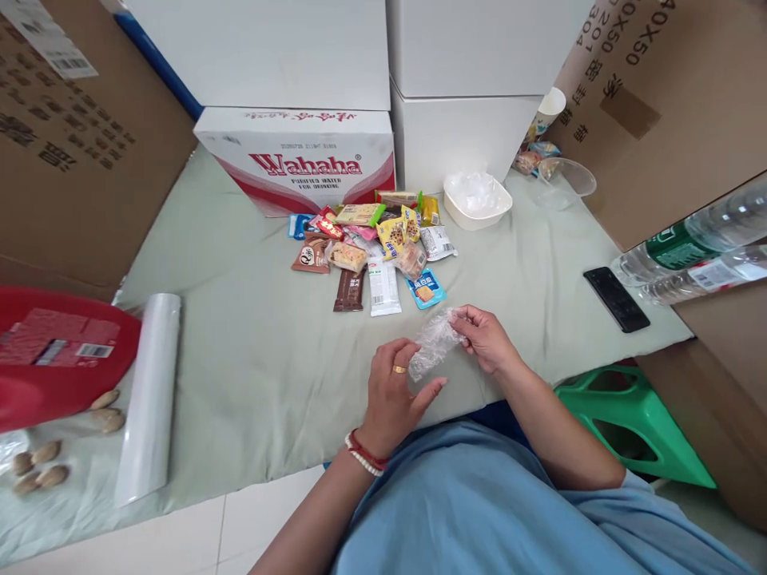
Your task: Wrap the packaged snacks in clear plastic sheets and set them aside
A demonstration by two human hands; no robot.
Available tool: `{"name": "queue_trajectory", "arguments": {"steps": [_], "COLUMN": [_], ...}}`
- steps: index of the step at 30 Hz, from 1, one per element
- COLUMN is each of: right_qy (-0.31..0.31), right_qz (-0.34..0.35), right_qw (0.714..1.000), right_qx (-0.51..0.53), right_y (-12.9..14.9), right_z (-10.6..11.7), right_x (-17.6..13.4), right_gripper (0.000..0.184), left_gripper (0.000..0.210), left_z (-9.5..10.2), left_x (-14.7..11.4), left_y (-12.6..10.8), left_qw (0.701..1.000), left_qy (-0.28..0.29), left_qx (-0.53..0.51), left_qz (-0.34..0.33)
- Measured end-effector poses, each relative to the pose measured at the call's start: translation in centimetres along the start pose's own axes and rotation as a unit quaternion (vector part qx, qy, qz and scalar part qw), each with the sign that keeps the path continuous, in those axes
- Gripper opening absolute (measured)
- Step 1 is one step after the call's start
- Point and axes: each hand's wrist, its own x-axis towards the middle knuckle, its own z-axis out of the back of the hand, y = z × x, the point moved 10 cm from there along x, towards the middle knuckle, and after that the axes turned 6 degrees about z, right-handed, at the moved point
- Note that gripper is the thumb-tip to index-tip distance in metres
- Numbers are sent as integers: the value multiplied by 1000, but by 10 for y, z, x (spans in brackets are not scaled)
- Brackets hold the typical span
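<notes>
A crumpled piece of clear plastic film (435, 345) hangs just above the cloth near the table's front edge. My right hand (484, 339) pinches its right end between thumb and fingers. At the other end my left hand (392, 391) has its thumb spread wide from the fingers, whose tips reach the film's left edge; it is not closed on it. Beyond my hands lies a pile of wrapped snacks (359, 216), with a blue snack packet (426, 289), a white packet (384, 286) and a brown bar (348, 290) nearest to me.
Behind the pile stand a Wahaha water carton (305, 164) and white boxes (467, 132). A white bowl (478, 220) holds clear plastic. To the right are a black phone (617, 299) and bottles (683, 247); to the left, a plastic roll (153, 391), a red bag (60, 351) and several nuts (53, 476).
</notes>
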Motion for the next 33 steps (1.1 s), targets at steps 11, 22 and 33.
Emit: {"name": "queue_trajectory", "arguments": {"steps": [11, 22, 33], "right_qy": [20, 74, 120], "right_qz": [-6, 1, 15], "right_qw": [995, 997, 993], "right_qx": [95, -1, 7], "right_y": [-3, -23, -14], "right_z": [2, -29, -36], "right_x": [3, -22, -21], "right_gripper": [59, 50, 43], "left_gripper": [23, 20, 33], "left_z": [-21, -22, -35], "left_x": [-1, -3, -5], "left_y": [42, 40, 68], "left_qw": [987, 982, 900], "left_qy": [55, 15, 27], "left_qx": [-59, -85, -269], "left_qz": [140, 168, 342]}}
